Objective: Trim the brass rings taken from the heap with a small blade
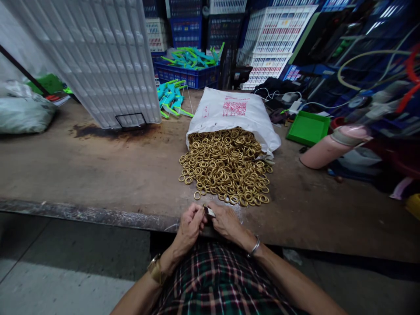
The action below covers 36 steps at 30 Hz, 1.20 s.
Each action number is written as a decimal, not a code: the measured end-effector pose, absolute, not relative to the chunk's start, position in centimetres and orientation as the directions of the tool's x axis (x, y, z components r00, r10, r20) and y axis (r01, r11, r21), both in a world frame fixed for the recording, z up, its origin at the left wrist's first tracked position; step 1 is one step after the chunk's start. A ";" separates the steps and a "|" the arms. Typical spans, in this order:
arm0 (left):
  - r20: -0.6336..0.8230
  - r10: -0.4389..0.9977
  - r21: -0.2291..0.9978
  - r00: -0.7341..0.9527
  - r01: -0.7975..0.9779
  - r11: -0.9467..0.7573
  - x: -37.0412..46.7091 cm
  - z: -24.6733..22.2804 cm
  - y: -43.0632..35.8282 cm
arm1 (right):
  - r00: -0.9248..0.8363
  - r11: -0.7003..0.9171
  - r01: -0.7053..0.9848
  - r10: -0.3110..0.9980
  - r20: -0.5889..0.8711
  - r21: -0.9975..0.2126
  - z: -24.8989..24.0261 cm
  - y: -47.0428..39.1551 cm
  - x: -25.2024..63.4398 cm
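At the table's front edge my two hands meet, close to a heap of brass-coloured rings (226, 170). My right hand (226, 221) is closed around a small tool (210, 212), pale with a dark end that points to my left hand; its exact kind does not show. My left hand (190, 221) is pinched at the tool's dark end, and whatever lies between its fingers is hidden. The rings spill out of the mouth of a white sack (229, 107) with red print, lying just beyond them.
On the left stands a tall translucent ribbed panel (127, 65) in a black wire stand. Blue-and-green plastic pieces (172, 97) lie behind, more in a blue crate (187, 78). To the right are a green tray (308, 128) and a pink bottle (328, 148). Stacked crates (275, 30) stand at the back.
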<state>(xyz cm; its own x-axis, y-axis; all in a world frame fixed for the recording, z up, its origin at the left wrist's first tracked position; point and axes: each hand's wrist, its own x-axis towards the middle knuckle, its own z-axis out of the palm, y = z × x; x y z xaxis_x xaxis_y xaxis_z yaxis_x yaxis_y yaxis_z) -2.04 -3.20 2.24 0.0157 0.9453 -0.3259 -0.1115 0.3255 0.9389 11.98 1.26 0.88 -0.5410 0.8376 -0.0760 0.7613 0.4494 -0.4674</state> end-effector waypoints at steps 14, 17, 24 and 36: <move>-0.403 0.908 0.751 0.116 -0.526 0.400 -2.8 2.6 -4.0 | -0.265 0.253 0.894 0.964 0.017 -0.369 0.4 3.9 9.1; -0.451 0.882 0.679 0.138 -0.588 0.439 -3.3 2.4 -3.9 | -0.258 0.241 0.921 0.966 -0.016 -0.304 0.6 4.3 8.6; -0.514 0.840 0.523 0.173 -0.713 0.466 -4.2 1.9 -3.3 | -0.264 0.251 0.935 0.964 -0.021 -0.250 0.6 4.6 8.5; -0.510 0.860 0.677 0.029 -0.603 0.422 -4.5 2.0 -2.3 | -0.327 0.298 0.910 0.943 -0.058 -0.287 1.1 4.8 8.4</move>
<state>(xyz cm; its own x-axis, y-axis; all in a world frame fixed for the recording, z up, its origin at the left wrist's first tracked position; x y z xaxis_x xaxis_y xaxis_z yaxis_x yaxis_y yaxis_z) -4.50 -2.28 1.97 0.0289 0.8596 -0.5102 -0.6034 0.4219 0.6767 8.38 4.82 1.10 -0.3272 0.9432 -0.0581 0.9103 0.2981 -0.2874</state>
